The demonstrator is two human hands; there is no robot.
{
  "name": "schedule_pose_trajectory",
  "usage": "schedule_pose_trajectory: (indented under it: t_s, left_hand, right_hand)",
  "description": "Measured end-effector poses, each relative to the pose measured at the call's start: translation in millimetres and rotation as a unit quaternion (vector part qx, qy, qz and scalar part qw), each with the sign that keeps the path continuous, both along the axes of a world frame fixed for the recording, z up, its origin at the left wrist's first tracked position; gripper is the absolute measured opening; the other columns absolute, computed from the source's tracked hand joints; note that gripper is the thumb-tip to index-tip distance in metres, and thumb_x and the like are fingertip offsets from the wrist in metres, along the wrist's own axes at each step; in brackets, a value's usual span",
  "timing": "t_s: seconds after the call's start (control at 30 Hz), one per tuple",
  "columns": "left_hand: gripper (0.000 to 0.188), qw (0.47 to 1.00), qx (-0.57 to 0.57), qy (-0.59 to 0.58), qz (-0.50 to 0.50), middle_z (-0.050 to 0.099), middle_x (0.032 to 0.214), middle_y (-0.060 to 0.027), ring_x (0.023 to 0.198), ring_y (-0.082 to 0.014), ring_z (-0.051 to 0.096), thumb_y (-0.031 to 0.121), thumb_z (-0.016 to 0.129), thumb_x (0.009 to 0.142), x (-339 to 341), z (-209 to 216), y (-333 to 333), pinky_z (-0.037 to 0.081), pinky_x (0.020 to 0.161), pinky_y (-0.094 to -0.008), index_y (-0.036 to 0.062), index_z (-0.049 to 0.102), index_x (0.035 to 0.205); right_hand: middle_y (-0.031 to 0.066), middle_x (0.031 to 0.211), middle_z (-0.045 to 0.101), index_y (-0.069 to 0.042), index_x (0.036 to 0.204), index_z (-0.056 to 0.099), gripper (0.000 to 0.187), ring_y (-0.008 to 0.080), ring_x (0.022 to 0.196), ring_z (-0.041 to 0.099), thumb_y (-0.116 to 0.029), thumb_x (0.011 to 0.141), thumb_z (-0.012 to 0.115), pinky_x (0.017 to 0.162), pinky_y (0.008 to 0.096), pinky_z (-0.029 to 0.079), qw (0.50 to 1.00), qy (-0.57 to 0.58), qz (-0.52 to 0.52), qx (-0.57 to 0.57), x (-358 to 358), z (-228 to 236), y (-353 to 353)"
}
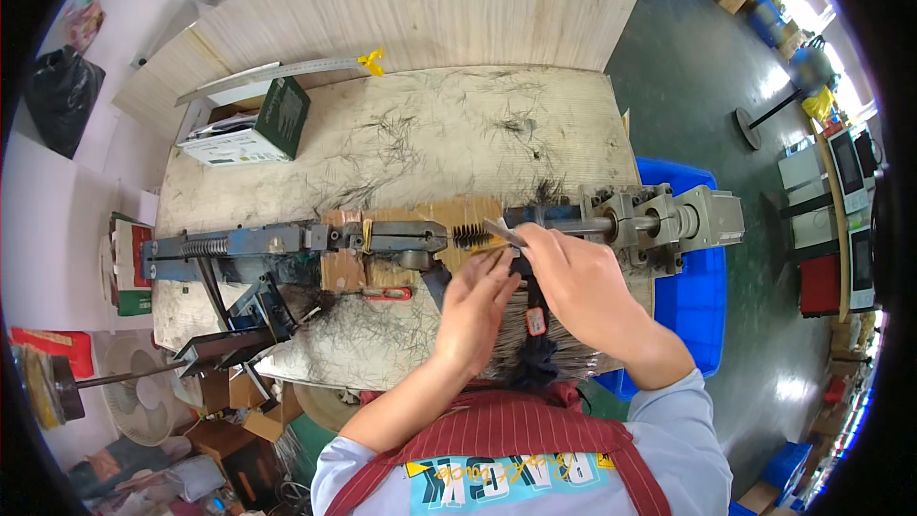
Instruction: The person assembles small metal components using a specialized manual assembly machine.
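A short black-bristled twisted brush point(470, 235) lies in line with the long metal machine point(406, 233) that spans the bench. My right hand point(576, 277) is closed around a flat grey metal tool point(503, 232), whose tip reaches the brush's right end; its exact kind is unclear. Just below the brush, my left hand point(474, 311) has its fingers stretched out side by side, with the fingertips close to the bristles. Beneath my hands lies a bundle of thin grey wires point(511, 330). A red-handled item point(387, 294) rests left of my left hand.
A motor unit point(702, 218) ends the machine at the right, above a blue bin point(702, 311). An open box point(250, 134) and a steel ruler point(277, 75) sit at the back left. Loose black bristles point(396, 139) litter the bench. A wooden board point(430, 5) stands behind.
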State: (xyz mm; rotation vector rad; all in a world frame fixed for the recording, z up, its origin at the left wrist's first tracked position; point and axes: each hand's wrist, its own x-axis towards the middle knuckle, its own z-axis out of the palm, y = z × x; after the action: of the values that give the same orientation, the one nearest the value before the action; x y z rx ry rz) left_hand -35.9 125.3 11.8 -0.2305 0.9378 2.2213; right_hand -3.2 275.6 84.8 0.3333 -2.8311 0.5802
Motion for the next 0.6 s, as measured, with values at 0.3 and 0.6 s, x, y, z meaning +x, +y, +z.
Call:
schedule_pose_trajectory:
  t_s: [0.3, 0.6]
  left_hand:
    - [0.033, 0.955, -0.233, 0.098, -0.157, 0.068, 0.103, -0.0229, 0.092, -0.0311, 0.07, 0.016, 0.041, 0.103, 21.0, -2.2, -116.9, 0.057, 0.08, -0.0384, -0.0107, 0.056, 0.115]
    - [0.051, 0.679, -0.623, 0.067, 0.382, 0.065, 0.075, -0.0116, 0.057, -0.0197, 0.064, 0.047, 0.054, 0.097, 66.9, -70.9, -374.9, 0.051, 0.047, -0.0281, -0.0034, 0.056, 0.092]
  right_hand:
    - [0.0196, 0.104, 0.06, 0.0, 0.113, 0.051, 0.028, 0.0341, 0.086, 0.062, -0.014, 0.091, 0.062, 0.071, 0.0416, 0.049, 0.921, -0.215, -0.004, -0.324, 29.8, -48.3, 7.3]
    - [0.0168, 0.083, 0.063, 0.0, 0.099, 0.055, 0.034, 0.0361, 0.075, 0.063, -0.031, 0.091, 0.063, 0.064, 0.0437, 0.05, 0.951, -0.193, 0.04, -0.238, 14.1, -66.7, -40.4]
